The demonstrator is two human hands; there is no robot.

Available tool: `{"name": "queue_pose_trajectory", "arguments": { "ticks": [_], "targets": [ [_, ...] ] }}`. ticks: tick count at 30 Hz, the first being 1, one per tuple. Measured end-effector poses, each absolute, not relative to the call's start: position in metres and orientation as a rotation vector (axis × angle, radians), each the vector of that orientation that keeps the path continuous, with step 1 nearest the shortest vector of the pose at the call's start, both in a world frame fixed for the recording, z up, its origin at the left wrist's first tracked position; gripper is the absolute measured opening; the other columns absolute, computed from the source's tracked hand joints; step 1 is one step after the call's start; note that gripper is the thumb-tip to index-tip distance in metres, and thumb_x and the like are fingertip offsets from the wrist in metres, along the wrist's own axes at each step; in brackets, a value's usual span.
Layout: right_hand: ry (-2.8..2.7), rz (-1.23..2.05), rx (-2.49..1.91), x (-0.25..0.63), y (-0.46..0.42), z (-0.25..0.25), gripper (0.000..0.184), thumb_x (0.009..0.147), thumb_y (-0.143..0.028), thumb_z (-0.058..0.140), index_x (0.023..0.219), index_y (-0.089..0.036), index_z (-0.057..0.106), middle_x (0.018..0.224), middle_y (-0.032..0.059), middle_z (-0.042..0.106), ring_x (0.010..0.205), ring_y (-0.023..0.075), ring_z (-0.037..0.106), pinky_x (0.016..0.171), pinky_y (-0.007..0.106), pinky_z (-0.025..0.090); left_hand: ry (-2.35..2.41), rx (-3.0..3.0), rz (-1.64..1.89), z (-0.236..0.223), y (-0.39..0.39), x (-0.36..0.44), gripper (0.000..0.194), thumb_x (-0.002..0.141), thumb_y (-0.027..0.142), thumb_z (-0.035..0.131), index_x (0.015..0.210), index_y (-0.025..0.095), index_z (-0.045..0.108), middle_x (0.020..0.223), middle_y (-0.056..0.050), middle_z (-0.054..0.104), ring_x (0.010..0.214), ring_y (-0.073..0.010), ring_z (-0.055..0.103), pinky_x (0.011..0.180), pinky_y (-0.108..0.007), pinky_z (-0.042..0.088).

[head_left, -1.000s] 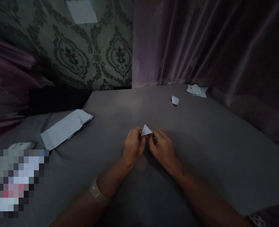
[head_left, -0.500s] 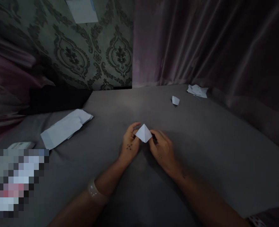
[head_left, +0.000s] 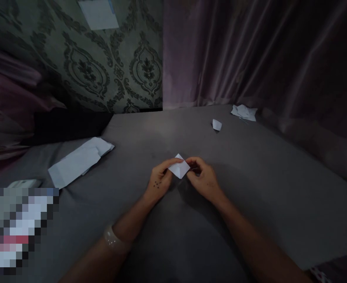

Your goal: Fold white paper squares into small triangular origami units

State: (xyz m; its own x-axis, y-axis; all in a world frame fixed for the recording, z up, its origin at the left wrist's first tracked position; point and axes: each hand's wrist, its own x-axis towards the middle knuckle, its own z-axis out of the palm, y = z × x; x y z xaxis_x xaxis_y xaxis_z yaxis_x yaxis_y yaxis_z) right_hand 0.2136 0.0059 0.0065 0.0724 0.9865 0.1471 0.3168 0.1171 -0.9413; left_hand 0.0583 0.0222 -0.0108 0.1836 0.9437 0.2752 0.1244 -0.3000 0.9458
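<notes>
Newly laid across the upper face of a small folded white paper [head_left: 179,170], a finger [head_left: 172,161] of the left hand [head_left: 160,179], raised clear of it half a second ago, now appears to steady the creased piece for further handling. The left hand grasps the paper's left side, while the right hand [head_left: 204,179] curls its fingers at the opposite corner, too dim from here to tell whether they pinch it. Both forearms reach forward and converge over the gray sheet [head_left: 267,204], backs of the hands upward.
</notes>
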Motion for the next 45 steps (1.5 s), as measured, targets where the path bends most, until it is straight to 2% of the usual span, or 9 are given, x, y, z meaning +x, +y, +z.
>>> {"name": "queue_pose_trajectory", "arguments": {
  "ticks": [7,10,13,17,23,29,33,40,45],
  "targets": [
    [-1.074,1.355,-1.254,0.224,0.012,0.013,0.030,0.074,-0.049,0.068,0.085,-0.022,0.076,0.087,0.0049,0.071,0.083,0.0184,0.062,0.077,0.032,0.043,0.808,1.703,1.087,-0.016,0.020,0.061,0.035,0.080,0.007,0.045,0.100,0.018,0.072,0.101,-0.005,0.072,0.086,-0.0158,0.065,0.076,-0.025,0.048],
    [-1.004,1.433,-1.240,0.226,0.013,0.009,0.029,0.068,-0.047,0.073,0.078,-0.020,0.076,0.080,0.0044,0.071,0.077,0.0167,0.061,0.074,0.030,0.042,0.737,1.711,1.055,-0.016,0.018,0.063,0.032,0.082,0.008,0.045,0.098,0.018,0.071,0.102,-0.006,0.072,0.092,-0.0167,0.065,0.082,-0.026,0.048],
    [-0.922,1.471,-1.247,0.231,0.016,0.004,0.028,0.064,-0.044,0.077,0.073,-0.018,0.075,0.071,0.0024,0.068,0.067,0.0140,0.057,0.066,0.028,0.041,0.694,1.576,1.054,-0.013,0.017,0.065,0.033,0.080,0.011,0.055,0.110,0.019,0.064,0.109,-0.007,0.069,0.099,-0.0184,0.063,0.086,-0.028,0.047],
    [-0.923,1.438,-1.284,0.235,0.018,0.000,0.031,0.065,-0.046,0.075,0.075,-0.017,0.074,0.066,0.0010,0.064,0.061,0.0117,0.052,0.060,0.026,0.037,0.649,1.218,0.881,-0.009,0.019,0.063,0.049,0.074,0.014,0.065,0.122,0.020,0.051,0.095,-0.006,0.070,0.083,-0.0165,0.065,0.072,-0.025,0.048],
    [-1.123,1.283,-1.331,0.227,0.016,0.001,0.024,0.070,-0.042,0.070,0.071,-0.019,0.074,0.076,0.0015,0.063,0.072,0.0130,0.055,0.066,0.026,0.040,0.761,0.919,0.804,-0.015,0.026,0.062,0.037,0.075,0.033,0.073,0.104,0.013,0.062,0.086,-0.007,0.070,0.076,-0.0151,0.065,0.074,-0.027,0.050],
    [-1.173,1.249,-1.365,0.224,0.016,-0.003,0.023,0.073,-0.043,0.068,0.077,-0.021,0.074,0.081,0.0027,0.067,0.077,0.0152,0.060,0.068,0.027,0.044,0.819,0.863,0.737,-0.018,0.026,0.066,0.037,0.063,0.030,0.083,0.091,0.011,0.069,0.080,-0.005,0.070,0.068,-0.0125,0.063,0.067,-0.025,0.050],
    [-0.987,1.419,-1.380,0.225,0.017,-0.006,0.032,0.075,-0.048,0.068,0.085,-0.018,0.073,0.081,0.0045,0.070,0.074,0.0143,0.062,0.066,0.026,0.048,0.949,0.712,0.799,-0.020,0.032,0.063,0.037,0.060,0.031,0.085,0.087,0.011,0.070,0.080,-0.006,0.070,0.069,-0.0140,0.065,0.066,-0.026,0.053],
    [-0.854,1.657,-1.393,0.224,0.016,-0.005,0.014,0.072,-0.028,0.077,0.077,-0.016,0.073,0.076,0.0028,0.070,0.065,0.0096,0.063,0.062,0.021,0.053,1.007,0.686,0.868,-0.020,0.033,0.065,0.032,0.060,0.029,0.084,0.082,0.012,0.069,0.076,-0.005,0.068,0.068,-0.0143,0.065,0.067,-0.027,0.054],
    [-0.837,1.673,-1.407,0.226,0.016,-0.008,0.011,0.075,-0.025,0.074,0.076,-0.014,0.072,0.066,0.0026,0.068,0.056,0.0082,0.061,0.054,0.019,0.052,1.015,0.757,0.843,-0.019,0.031,0.065,0.030,0.063,0.033,0.083,0.080,0.011,0.070,0.075,-0.006,0.069,0.066,-0.0140,0.064,0.062,-0.025,0.052]
  ]
}}
